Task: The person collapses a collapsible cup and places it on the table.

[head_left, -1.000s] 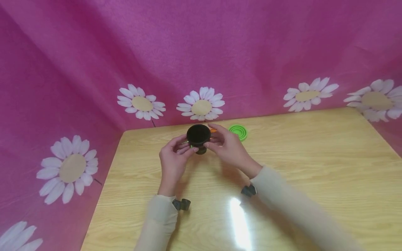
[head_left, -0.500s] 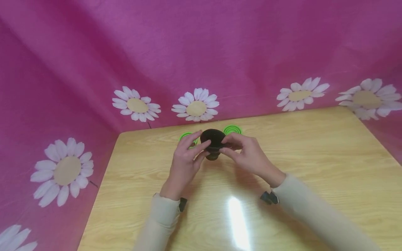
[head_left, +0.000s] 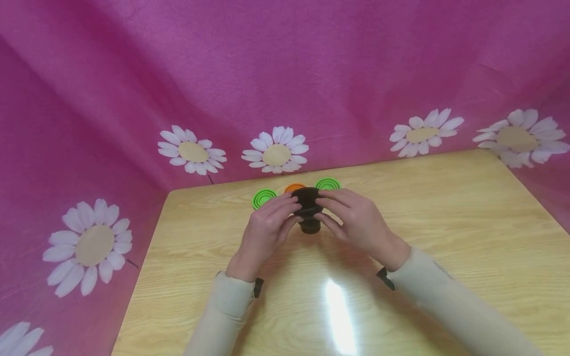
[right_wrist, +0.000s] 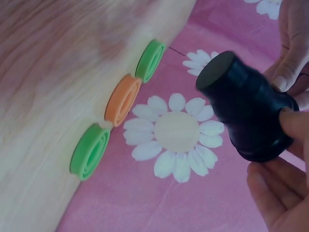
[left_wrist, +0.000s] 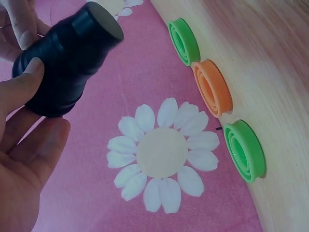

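Between both hands is a black collapsible cup (head_left: 310,226), its stepped wall extended and its wide mouth tilted toward the head camera. In the left wrist view the black cup (left_wrist: 67,58) shows its ringed side and flat base. My left hand (head_left: 266,227) grips the rim on the left, thumb on the near side and fingers on the far side. My right hand (head_left: 362,222) pinches the rim from the right in the same way. In the right wrist view the cup (right_wrist: 246,106) appears held off the table.
Behind the cup, near the table's far edge, a green collapsed cup (head_left: 264,199), an orange collapsed cup (head_left: 295,188) and another green collapsed cup (head_left: 328,184) lie in a row. A pink curtain (head_left: 347,74) with daisies borders the wooden table (head_left: 445,222).
The black cup has moved right and nearer to me, its mouth tilting. Both hands have shifted their grip along the rim. The left green and orange cups have come into clearer view.
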`<state>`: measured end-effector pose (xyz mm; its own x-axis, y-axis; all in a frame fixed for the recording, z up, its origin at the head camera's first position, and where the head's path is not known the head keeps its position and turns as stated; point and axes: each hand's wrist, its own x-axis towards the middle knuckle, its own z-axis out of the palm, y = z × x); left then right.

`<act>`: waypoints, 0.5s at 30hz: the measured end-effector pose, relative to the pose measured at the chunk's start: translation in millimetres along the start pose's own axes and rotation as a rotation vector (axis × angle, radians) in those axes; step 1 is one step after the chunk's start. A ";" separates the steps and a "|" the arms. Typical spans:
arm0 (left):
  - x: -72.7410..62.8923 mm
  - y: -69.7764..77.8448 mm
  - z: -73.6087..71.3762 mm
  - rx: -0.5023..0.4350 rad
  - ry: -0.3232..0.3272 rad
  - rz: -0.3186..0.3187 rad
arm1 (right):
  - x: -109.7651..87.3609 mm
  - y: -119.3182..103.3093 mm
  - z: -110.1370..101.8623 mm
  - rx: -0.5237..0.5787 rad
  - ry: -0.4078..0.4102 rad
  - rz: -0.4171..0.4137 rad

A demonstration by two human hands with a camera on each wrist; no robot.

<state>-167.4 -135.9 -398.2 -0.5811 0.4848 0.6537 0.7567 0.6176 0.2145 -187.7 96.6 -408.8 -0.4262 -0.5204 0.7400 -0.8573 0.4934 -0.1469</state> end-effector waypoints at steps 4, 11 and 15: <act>0.6 1.4 -0.5 0.011 -0.005 -0.001 | 0.5 -1.1 -2.6 -0.038 -0.031 -0.048; 1.1 4.6 0.2 0.059 -0.027 0.041 | 3.2 -1.7 -7.5 -0.098 -0.075 -0.107; 0.0 5.4 1.3 0.067 -0.021 0.066 | 2.6 0.7 -9.4 -0.092 -0.082 -0.145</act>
<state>-163.7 -131.8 -398.0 -0.5372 0.5381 0.6495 0.7723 0.6234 0.1224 -186.7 102.1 -400.8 -0.3256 -0.6439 0.6924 -0.8832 0.4686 0.0206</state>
